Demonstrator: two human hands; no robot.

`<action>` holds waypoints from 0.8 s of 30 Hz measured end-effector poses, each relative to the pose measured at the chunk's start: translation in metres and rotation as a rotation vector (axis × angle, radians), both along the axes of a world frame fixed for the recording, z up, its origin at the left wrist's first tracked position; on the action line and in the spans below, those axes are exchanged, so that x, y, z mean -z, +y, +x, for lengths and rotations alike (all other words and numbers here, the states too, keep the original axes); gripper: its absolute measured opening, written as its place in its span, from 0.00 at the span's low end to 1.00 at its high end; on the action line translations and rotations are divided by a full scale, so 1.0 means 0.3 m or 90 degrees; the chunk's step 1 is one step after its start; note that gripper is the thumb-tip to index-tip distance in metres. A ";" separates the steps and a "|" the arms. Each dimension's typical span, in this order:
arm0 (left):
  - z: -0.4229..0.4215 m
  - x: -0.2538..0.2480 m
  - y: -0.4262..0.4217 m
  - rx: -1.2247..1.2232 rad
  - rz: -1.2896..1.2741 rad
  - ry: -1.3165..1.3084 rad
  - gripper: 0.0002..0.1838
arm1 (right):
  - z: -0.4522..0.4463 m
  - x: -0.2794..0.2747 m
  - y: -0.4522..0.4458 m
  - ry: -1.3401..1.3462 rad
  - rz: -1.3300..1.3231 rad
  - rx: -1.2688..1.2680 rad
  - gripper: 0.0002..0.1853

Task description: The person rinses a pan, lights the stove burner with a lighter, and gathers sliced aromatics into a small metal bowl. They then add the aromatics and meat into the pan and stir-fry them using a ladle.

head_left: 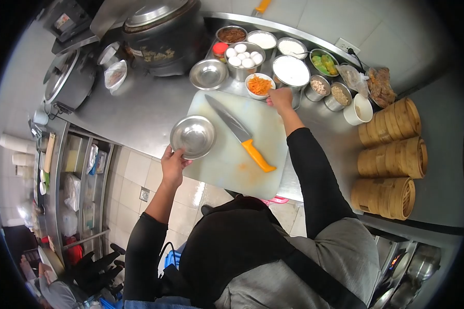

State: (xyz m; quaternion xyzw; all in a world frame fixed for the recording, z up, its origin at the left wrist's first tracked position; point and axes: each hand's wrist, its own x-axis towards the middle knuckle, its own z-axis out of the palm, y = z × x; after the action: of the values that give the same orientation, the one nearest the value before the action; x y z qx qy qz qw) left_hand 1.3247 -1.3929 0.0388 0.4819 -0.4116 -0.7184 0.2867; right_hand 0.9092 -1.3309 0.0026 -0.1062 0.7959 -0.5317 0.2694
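Observation:
My left hand (174,164) grips the near rim of a steel bowl (192,136), which looks empty, over the left side of the white cutting board (216,172). A knife (237,129) with an orange handle lies diagonally on the board. My right hand (281,99) is closed at the right edge of a white bowl of shredded orange food (259,85); whether its fingers hold the rim or some of the food is too small to tell. Just behind the board are a second steel bowl (209,74) and a pot of white eggs (244,55).
Containers of white powder (291,70), green pieces (325,63) and chopped food (338,96) line the back. Bamboo steamers (389,157) stand in stacks at the right. A large dark cooker (165,41) is at back left. Another person (62,288) shows at lower left.

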 end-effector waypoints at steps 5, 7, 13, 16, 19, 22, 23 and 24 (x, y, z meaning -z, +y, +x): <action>0.015 -0.004 -0.011 -0.020 0.003 0.006 0.10 | -0.013 -0.099 0.057 0.072 0.049 -0.066 0.09; 0.013 -0.020 -0.015 -0.026 0.018 0.012 0.09 | -0.022 -0.101 0.125 0.087 0.057 -0.113 0.09; -0.008 -0.015 -0.028 -0.004 0.044 0.040 0.13 | 0.027 -0.091 0.336 0.052 0.031 -0.280 0.07; -0.066 -0.038 -0.034 0.006 0.052 0.048 0.14 | 0.015 -0.070 0.320 0.055 0.101 -0.390 0.08; -0.127 -0.068 -0.041 0.018 0.049 0.052 0.15 | -0.005 -0.153 0.163 0.573 0.158 -0.470 0.09; -0.184 -0.072 -0.051 0.043 0.038 0.060 0.16 | -0.078 -0.081 -0.063 0.731 0.134 -0.536 0.08; -0.199 -0.072 -0.057 0.057 0.035 0.059 0.16 | -0.069 -0.086 -0.114 0.731 0.132 -0.537 0.08; -0.213 -0.077 -0.055 0.055 0.035 0.058 0.16 | -0.053 -0.085 -0.160 0.706 0.262 -0.580 0.09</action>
State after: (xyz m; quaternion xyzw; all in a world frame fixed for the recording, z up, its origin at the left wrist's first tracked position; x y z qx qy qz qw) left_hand 1.2609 -1.4095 0.0620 0.4382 -0.3986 -0.7623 0.2606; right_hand 0.8933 -1.3788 0.0282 -0.6259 0.7753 -0.0760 0.0363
